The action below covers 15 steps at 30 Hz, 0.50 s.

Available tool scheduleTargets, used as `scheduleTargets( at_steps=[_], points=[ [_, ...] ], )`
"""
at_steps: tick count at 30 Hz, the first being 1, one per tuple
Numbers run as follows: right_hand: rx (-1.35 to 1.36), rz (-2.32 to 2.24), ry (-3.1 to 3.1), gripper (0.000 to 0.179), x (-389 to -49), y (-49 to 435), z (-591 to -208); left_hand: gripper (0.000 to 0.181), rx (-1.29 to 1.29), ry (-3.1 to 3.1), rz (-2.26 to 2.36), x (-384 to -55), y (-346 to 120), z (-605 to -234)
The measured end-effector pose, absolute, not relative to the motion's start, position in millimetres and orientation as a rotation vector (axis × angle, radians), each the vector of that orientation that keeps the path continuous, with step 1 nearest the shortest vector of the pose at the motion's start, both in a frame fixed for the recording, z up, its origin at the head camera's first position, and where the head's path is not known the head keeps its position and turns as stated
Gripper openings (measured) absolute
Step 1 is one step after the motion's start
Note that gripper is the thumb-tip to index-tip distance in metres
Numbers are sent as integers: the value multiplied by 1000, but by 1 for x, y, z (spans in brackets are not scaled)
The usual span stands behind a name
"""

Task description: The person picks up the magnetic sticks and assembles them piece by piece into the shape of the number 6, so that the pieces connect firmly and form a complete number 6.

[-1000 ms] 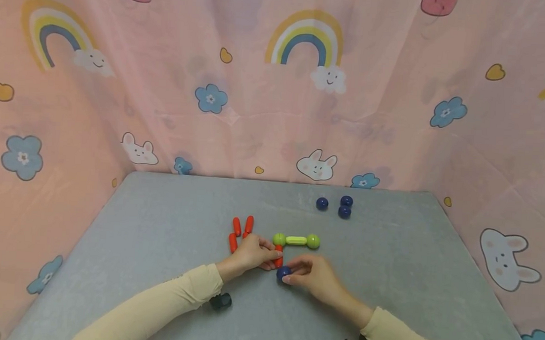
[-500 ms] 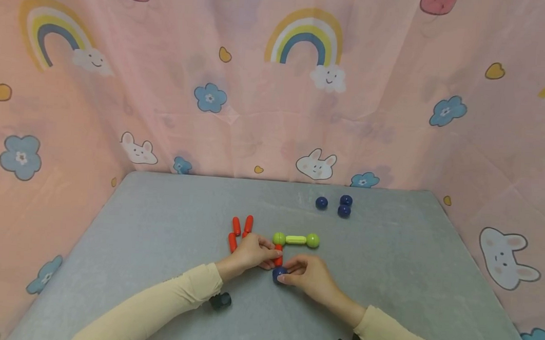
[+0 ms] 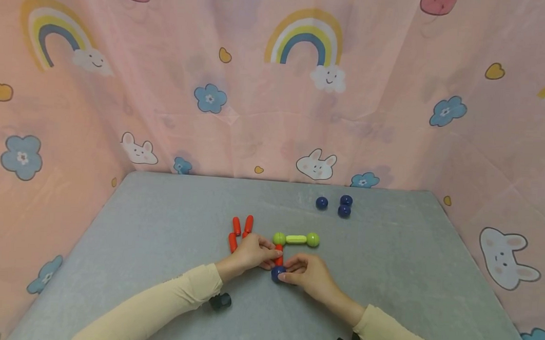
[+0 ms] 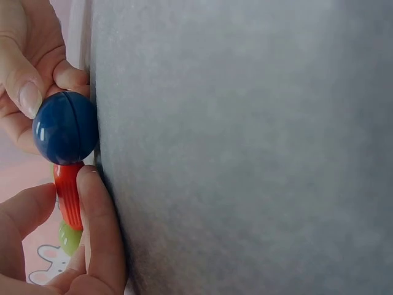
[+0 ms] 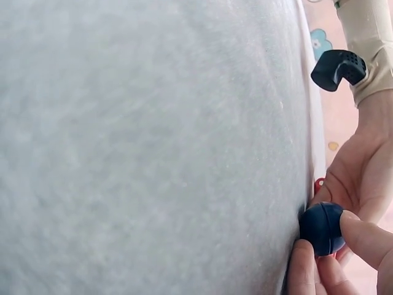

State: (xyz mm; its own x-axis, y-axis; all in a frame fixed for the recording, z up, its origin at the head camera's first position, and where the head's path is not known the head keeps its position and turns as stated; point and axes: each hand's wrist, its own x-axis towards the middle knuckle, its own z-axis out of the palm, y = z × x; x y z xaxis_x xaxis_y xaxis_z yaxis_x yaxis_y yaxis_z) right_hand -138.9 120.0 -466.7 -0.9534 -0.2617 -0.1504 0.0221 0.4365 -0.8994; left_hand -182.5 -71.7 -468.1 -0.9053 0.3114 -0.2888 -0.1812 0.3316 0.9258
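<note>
My left hand pinches a ribbed red stick between thumb and fingers. The stick's far end meets a green ball, which joins a light green stick and a second green ball to its right. At the near end of the red stick, my right hand holds a dark blue ball between thumb and fingers. In the left wrist view, ball and stick touch end to end. From the right wrist view, the blue ball hides most of the red stick.
Several loose red sticks lie beyond and left of my left hand, partly covered by it. Three blue balls rest at the back right of the grey table. A patterned pink curtain stands behind it.
My right hand has moved the blue ball slightly left, and it now sits against the near end of the red stick. The left hand has stayed in place.
</note>
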Motion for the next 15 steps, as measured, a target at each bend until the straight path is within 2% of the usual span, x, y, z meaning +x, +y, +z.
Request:
scheduleTargets(
  at_steps=[15],
  points=[
    [-197, -1532, 2410, 29, -141, 121, -469, 27, 173, 2184, 1659, -180, -83, -462]
  ],
)
